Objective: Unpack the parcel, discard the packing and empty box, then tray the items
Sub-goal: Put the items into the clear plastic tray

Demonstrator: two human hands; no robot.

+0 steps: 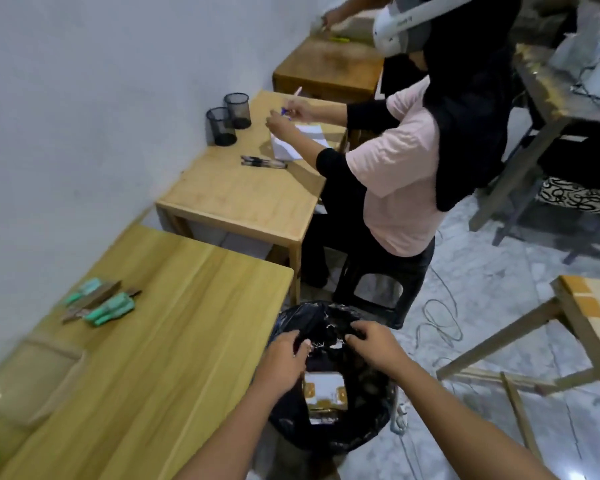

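A black bin bag (361, 431) stands on the floor beside my wooden table (174, 358). Inside it lies the taped cardboard box (324, 393) with a white label. My left hand (286, 358) pinches the bag's far rim on the left, and my right hand (371, 342) grips the rim on the right. Several knives with green handles (101, 303) lie on the table's far left. A clear tray (28, 379) sits blurred at the table's near left.
Another person in a pink top (402, 174) sits on a black stool (378, 289) at the adjoining desk with mesh pen cups (229, 119). Cables (440, 320) trail on the tiled floor. A wooden table frame (534, 327) stands at the right.
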